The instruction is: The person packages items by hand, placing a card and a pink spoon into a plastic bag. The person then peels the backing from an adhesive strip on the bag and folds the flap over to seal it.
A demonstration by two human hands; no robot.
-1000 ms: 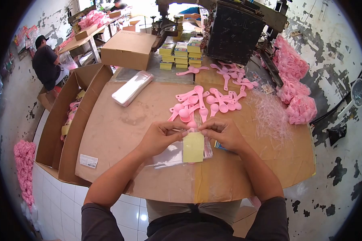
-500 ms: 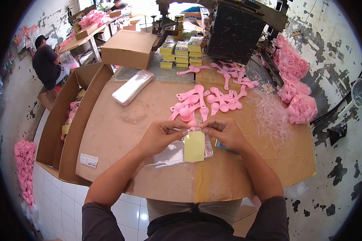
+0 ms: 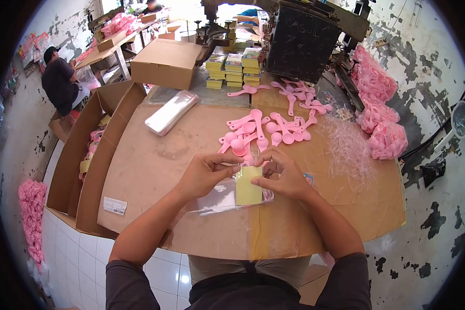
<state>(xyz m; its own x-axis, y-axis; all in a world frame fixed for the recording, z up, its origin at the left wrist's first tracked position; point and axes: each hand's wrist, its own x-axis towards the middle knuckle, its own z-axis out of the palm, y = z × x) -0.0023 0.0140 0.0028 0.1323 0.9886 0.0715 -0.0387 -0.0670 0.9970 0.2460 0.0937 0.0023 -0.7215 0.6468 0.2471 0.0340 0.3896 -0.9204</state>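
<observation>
A yellow card (image 3: pixel 248 187) in a clear bag lies in front of me, with more clear plastic bags (image 3: pixel 219 196) beneath and to its left. My left hand (image 3: pixel 207 174) pinches the bag's top edge at the card's upper left corner. On the right, my right hand (image 3: pixel 281 174) has its thumb on the card's right side and its index finger curled by the top edge, the fingers apart. Pink spoons (image 3: pixel 248 129) are piled just beyond both hands. Part of a blue printed card (image 3: pixel 308 179) shows beside my right hand.
A stack of clear bags (image 3: pixel 171 112) lies at the left. Card stacks (image 3: pixel 233 67) and a black machine box (image 3: pixel 300 41) stand at the back. An open carton (image 3: pixel 95 160) is on the left, pink bundles (image 3: pixel 385 132) on the right. Another person (image 3: pixel 59 82) sits far left.
My right thumb has moved off the top edge and down onto the card, and the right fingers have spread. The blue printed card is less covered on its right side.
</observation>
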